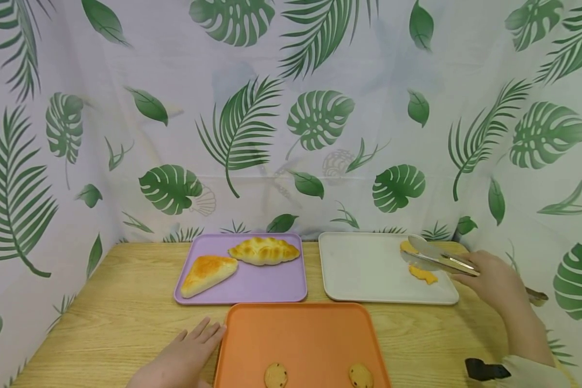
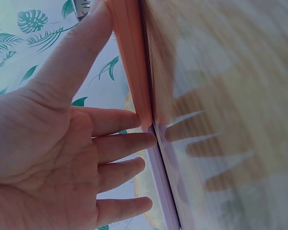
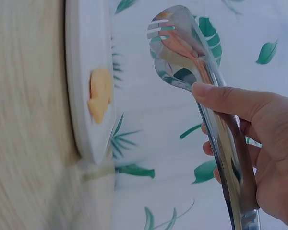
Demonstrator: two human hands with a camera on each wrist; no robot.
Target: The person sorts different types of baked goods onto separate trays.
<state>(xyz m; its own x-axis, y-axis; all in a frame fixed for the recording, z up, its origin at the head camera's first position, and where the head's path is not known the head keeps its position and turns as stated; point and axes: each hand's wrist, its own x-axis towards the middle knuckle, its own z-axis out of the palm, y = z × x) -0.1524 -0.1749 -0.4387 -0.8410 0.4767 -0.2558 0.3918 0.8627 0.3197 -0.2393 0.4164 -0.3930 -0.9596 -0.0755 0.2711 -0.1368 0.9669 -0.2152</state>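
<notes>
My right hand (image 1: 490,277) grips metal tongs (image 3: 223,143) in the right wrist view, with the thumb along one arm and fingers round the other side. The tongs' heads hang over the right end of the white tray (image 1: 364,269). A fish-shaped orange piece (image 1: 423,274) lies on that tray, below the tongs in the head view. Another orange piece (image 1: 407,247) is partly hidden behind the tongs' heads. My left hand (image 1: 184,353) is at the left edge of the orange tray (image 1: 300,328), its fingers straight and thumb at the rim.
Two chocolate-chip cookies (image 1: 275,375) lie on the orange tray near me. A purple tray (image 1: 271,288) at the back left holds a triangular bread (image 1: 208,275) and a braided bread (image 1: 264,251). Behind the wooden table (image 1: 102,312) hangs a leaf-patterned cloth (image 1: 291,118).
</notes>
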